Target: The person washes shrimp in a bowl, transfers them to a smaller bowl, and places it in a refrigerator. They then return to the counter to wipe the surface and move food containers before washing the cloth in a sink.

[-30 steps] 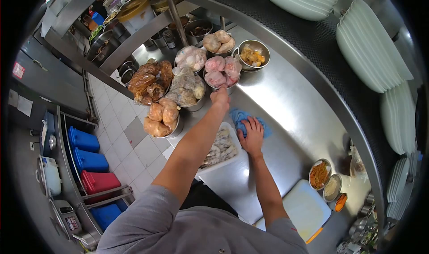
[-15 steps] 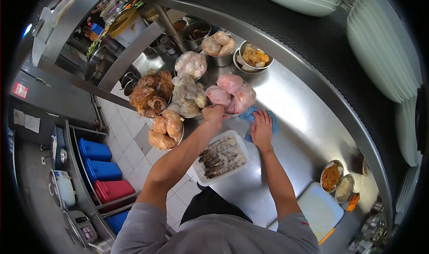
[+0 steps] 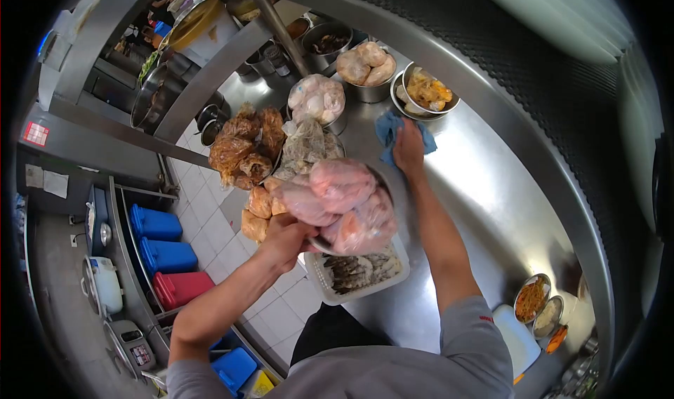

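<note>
A bowl of bagged meat [image 3: 344, 206] is held up off the desk [image 3: 484, 181] in the left hand [image 3: 284, 239], its grip closed on the rim, above the white tray [image 3: 361, 276]. At twelve o'clock a blue cloth [image 3: 390, 129] is pressed flat under the right hand [image 3: 409, 148]. Wiping is judged underway; next, a cleared spot is needed for the bowl.

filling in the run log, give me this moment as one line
left hand: holds bowl of pink bagged meat above shrimp tray | right hand: pressing blue cloth on steel counter
</note>
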`<state>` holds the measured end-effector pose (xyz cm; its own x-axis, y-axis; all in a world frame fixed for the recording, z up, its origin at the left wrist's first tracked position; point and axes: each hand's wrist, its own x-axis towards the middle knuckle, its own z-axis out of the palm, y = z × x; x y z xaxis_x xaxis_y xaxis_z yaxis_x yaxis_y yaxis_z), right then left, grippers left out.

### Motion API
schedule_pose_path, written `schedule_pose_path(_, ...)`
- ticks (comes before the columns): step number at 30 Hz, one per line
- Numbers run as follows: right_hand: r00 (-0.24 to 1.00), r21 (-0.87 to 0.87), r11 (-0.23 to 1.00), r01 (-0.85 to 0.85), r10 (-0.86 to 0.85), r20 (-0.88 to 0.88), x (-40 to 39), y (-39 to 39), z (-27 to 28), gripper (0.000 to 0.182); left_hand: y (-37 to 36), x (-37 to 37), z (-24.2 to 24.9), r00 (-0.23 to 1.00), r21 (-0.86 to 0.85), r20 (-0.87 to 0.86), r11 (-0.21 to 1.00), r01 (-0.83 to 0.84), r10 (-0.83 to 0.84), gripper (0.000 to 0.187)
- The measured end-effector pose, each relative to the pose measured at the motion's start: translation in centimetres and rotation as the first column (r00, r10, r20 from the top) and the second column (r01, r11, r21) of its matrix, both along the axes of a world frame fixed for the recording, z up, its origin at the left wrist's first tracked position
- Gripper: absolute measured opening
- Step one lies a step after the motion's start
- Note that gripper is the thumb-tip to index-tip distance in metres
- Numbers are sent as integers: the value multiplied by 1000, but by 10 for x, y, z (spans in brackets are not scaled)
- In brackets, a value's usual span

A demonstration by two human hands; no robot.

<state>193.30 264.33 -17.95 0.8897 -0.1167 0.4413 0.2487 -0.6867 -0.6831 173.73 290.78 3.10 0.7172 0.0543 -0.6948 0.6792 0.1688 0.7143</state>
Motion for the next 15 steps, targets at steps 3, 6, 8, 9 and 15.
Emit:
schedule_pose_path(3,994,60,995,-79,84,-68,34,20,-6,36,14,-15,23,1000,0,17,1000,1,-1,27)
schedule_pose_path(6,980,122,981,-151,165,-115,58,42,-6,38,27,-23,28,999,12,34,1000,10,-11,29)
schedule_pose_path(8,964,11,970,-243,243,-104,64,54,-12,43,32,-25,32,999,33,30,999,30,-31,29)
schedule_pose_path(9,952,-63,954,-292,283,-115,58,59,-17,45,30,-25,33,999,34,33,999,18,-19,29)
schedule_pose_path(15,848,-321,785,-530,497,-186,-51,46,9,51,19,-12,24,998,-22,55,1000,-19,20,26)
